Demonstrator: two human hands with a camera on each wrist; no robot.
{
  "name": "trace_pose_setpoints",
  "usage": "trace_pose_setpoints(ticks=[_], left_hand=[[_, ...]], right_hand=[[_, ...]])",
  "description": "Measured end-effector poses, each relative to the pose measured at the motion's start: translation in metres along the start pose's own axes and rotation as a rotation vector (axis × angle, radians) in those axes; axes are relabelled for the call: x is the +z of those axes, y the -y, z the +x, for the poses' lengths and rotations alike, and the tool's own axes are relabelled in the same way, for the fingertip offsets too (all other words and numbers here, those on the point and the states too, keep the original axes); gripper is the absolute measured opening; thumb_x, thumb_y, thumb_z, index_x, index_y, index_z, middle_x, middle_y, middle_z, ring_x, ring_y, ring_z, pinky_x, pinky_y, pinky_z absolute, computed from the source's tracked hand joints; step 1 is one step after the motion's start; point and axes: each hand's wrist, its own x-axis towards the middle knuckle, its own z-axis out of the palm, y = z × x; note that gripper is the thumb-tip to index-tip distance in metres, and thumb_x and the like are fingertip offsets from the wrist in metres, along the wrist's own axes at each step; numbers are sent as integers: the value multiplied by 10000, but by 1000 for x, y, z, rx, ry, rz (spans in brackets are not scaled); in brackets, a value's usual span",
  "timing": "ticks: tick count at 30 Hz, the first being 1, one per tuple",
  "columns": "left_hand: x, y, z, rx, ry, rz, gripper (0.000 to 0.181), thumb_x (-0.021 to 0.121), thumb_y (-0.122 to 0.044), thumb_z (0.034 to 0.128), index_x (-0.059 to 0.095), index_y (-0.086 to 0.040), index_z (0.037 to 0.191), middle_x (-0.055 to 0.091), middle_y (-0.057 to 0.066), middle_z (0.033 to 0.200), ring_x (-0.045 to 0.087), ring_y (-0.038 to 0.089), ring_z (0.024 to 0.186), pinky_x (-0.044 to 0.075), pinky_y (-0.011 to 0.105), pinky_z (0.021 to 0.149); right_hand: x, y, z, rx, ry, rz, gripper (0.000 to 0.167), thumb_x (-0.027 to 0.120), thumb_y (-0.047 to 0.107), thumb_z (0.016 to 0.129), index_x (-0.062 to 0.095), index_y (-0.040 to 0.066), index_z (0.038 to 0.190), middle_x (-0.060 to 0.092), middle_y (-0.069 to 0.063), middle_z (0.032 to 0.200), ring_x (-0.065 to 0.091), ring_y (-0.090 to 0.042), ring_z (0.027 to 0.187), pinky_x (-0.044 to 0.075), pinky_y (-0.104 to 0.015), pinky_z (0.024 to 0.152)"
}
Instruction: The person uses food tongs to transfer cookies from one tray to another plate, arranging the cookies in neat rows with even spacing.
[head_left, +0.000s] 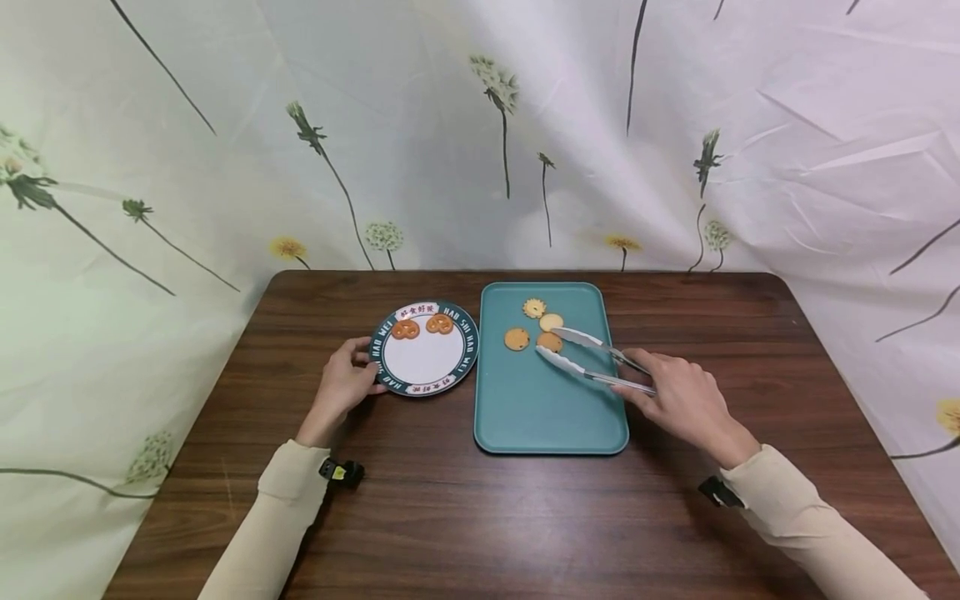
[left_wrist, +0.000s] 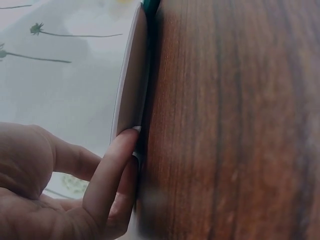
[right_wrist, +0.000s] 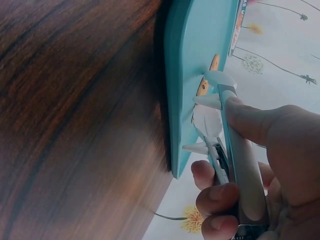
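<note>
My left hand (head_left: 347, 382) grips the near-left rim of a round plate (head_left: 424, 387), thumb on top and fingers beneath. The plate has a white middle and a dark green lettered rim, and bears two pretzels (head_left: 406, 330) at its far side. My right hand (head_left: 681, 395) holds metal tongs (head_left: 611, 381) with white tips, which are spread apart over a teal tray (head_left: 547, 417). Between and beside the tips lies a round brown cookie (head_left: 550, 342). Close by are a second brown cookie (head_left: 517, 338), a pale round cookie (head_left: 551, 322) and a scalloped cookie (head_left: 534, 308).
Plate and tray stand side by side on a dark wooden table (head_left: 420, 500). A white cloth (head_left: 435, 150) printed with dandelions hangs behind the table's far edge and along its sides. Each wrist wears a small black camera strap (head_left: 345, 472).
</note>
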Motion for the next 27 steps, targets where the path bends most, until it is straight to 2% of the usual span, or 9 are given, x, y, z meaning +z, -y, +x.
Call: trace_pose_setpoints(ticks=[4,13,20,27], left_hand=[[0,2,0,-4,0,-12,570,484,-72,1068,306,-4,1606,470,273,1392,656,243,981,683,244,747],[0,2,0,-13,0,-17,569,482,-91,1074,306,-12,1609,469,273,1404,661,246,978,682,246,744],[1,3,0,-1,-2,-20,564,478,-70,1063,320,-5,1600,485,266,1379,656,206,928,681,238,727],[0,5,1,9,13,-18,566,470,-78,1075,300,-3,1610,480,275,1391,667,233,969,681,239,761]], right_hand=[[1,0,0,0,3,-3,558,733,506,942,642,178,1385,777,-60,988,577,-158,620,409,-292,440],[-1,0,0,-4,-9,-13,544,730,512,943,642,205,1383,735,-15,864,557,-150,600,386,-283,421],[-2,2,1,-4,-25,-22,544,737,513,937,646,204,1376,715,-8,845,569,-154,616,394,-287,424],[-3,4,2,-5,-35,-18,528,740,516,933,654,215,1358,638,31,753,542,-150,604,385,-293,429]])
